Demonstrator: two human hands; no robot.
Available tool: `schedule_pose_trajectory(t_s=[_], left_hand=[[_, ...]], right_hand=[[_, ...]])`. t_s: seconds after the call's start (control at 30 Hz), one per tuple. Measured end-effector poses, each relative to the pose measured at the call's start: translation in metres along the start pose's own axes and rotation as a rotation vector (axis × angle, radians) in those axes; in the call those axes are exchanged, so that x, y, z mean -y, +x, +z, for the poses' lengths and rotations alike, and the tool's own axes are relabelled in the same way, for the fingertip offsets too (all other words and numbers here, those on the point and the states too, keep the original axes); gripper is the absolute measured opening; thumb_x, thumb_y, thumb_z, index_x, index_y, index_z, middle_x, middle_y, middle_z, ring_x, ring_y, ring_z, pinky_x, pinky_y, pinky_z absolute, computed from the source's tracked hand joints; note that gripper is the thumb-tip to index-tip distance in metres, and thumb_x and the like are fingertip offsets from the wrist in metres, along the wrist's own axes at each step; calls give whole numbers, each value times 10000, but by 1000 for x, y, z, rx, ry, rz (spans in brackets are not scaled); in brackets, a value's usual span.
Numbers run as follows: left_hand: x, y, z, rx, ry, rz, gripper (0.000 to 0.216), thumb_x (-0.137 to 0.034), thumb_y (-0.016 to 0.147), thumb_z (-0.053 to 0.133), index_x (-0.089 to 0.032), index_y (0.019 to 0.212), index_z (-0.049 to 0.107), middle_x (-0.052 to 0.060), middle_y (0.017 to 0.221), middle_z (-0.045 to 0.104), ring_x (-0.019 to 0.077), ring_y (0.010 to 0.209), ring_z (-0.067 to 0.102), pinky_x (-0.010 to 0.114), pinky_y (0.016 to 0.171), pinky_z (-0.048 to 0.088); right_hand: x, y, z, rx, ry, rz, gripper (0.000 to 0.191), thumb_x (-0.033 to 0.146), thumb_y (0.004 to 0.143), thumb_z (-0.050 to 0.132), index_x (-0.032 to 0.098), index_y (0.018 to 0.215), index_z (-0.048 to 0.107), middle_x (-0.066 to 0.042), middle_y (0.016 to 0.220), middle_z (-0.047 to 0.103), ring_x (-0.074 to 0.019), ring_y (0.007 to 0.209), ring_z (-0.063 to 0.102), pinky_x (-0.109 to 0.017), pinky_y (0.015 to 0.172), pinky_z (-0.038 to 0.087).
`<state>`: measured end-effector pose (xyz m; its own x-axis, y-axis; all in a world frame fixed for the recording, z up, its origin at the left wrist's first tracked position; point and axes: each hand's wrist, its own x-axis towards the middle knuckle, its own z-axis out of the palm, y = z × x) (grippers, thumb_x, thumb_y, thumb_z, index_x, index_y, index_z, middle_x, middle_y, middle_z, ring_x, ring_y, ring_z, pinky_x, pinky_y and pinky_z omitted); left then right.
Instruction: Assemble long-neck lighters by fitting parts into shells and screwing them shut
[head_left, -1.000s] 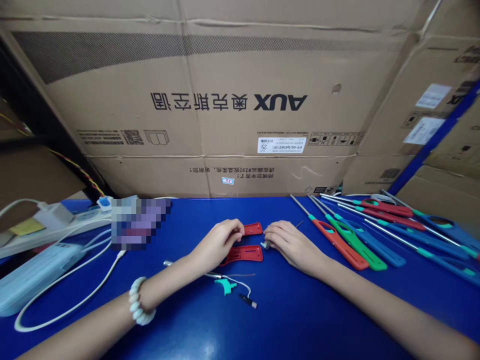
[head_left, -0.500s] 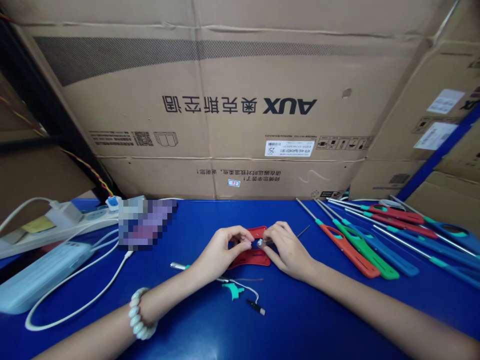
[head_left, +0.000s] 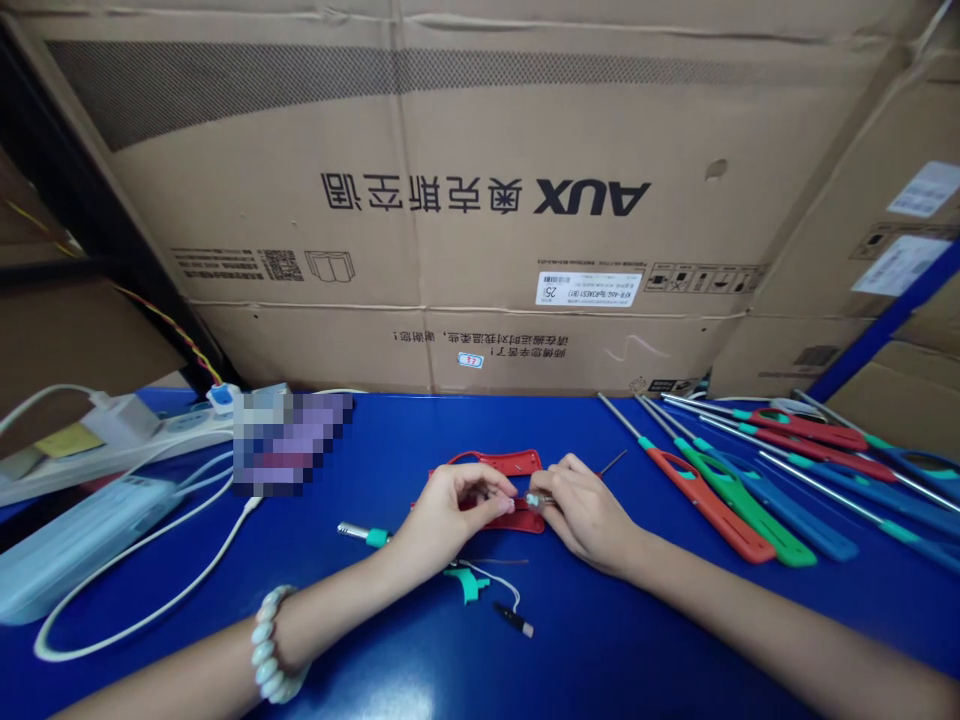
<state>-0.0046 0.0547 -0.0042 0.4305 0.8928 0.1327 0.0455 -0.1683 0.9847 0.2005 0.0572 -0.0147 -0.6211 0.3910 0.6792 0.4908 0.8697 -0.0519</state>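
Observation:
My left hand (head_left: 463,508) pinches something small and pale between thumb and fingertips, too small to name. My right hand (head_left: 592,512) is closed on a small white-and-metal part (head_left: 534,499). A thin dark rod (head_left: 615,462) sticks out behind its fingers; whether the hand grips it is hidden. Both hands hover close together over an opened red lighter casing (head_left: 517,462), partly covered by the fingers. Just below lie a teal trigger piece (head_left: 470,584) and a black igniter piece (head_left: 512,618) on a white wire. A metal lighter tube (head_left: 352,531) with a teal collar passes under my left forearm.
Several long-necked lighters, among them an orange one (head_left: 709,505) and a green one (head_left: 754,505), lie on the right. A light-blue power bank (head_left: 90,545), white cable (head_left: 142,636), blurred-out phone (head_left: 300,440) and power strip (head_left: 187,432) occupy the left. Cardboard (head_left: 450,120) stands behind.
My hands have shifted slightly right with their small parts still pinched. More of the red casing shows. The whole view has tilted a little.

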Motion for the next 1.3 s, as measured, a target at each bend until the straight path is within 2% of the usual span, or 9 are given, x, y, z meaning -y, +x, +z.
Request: schedule_pose_trajectory(t_s=[0.13, 0.3, 0.53, 0.73, 0.97, 1.2, 1.3], left_hand=[[-4, -1, 1, 6, -31, 8, 234, -343, 726, 714, -121, 755, 645, 30, 702, 629, 139, 645, 558, 249, 632, 423], [-11, -5, 7, 17, -4, 15, 160, -259, 739, 693, -127, 771, 609, -5, 654, 599, 99, 583, 506, 210, 582, 385], [-11, -10, 12, 25, 44, 54, 92, -184, 772, 646, -147, 769, 561, -25, 663, 576, 96, 597, 498, 196, 573, 372], [-9, -11, 13, 64, 23, 54, 109, -233, 800, 630, -145, 797, 565, -23, 670, 545, 103, 614, 474, 203, 576, 353], [-16, -11, 13, 131, 29, 0, 166, -293, 813, 614, -137, 794, 561, -50, 623, 444, 95, 568, 366, 204, 533, 283], [-23, -15, 12, 221, 198, 77, 178, -251, 894, 510, -133, 823, 624, 24, 791, 598, 151, 735, 519, 243, 676, 374], [-23, -14, 10, 199, 247, 90, 199, -260, 880, 533, -137, 754, 626, 13, 730, 572, 138, 671, 494, 232, 619, 352]], right_hand=[[10, 2, -4, 34, 7, 29, 129, 103, 930, 358, 169, 940, 468, -22, 711, 585, -149, 575, 465, -288, 596, 317], [22, 1, -3, -23, 28, 39, 61, 184, 945, 415, 172, 920, 469, -26, 733, 606, -142, 564, 468, -284, 581, 307], [23, 1, -1, -14, 38, -9, 129, 134, 930, 384, 172, 881, 497, 2, 641, 559, -135, 530, 450, -276, 547, 294], [23, 2, -3, -37, 46, -59, 167, 76, 876, 360, 178, 878, 493, -6, 627, 552, -144, 524, 448, -278, 533, 290], [21, -2, -1, -44, 71, -60, 148, 65, 873, 390, 170, 900, 491, 1, 631, 541, -137, 526, 444, -280, 534, 284], [22, -3, -2, -81, 87, -97, 125, 101, 910, 396, 176, 933, 493, -20, 686, 608, -137, 540, 456, -285, 538, 288], [22, -2, -2, -63, 76, -110, 126, 96, 907, 399, 180, 908, 493, -10, 653, 592, -140, 536, 448, -288, 537, 279]])
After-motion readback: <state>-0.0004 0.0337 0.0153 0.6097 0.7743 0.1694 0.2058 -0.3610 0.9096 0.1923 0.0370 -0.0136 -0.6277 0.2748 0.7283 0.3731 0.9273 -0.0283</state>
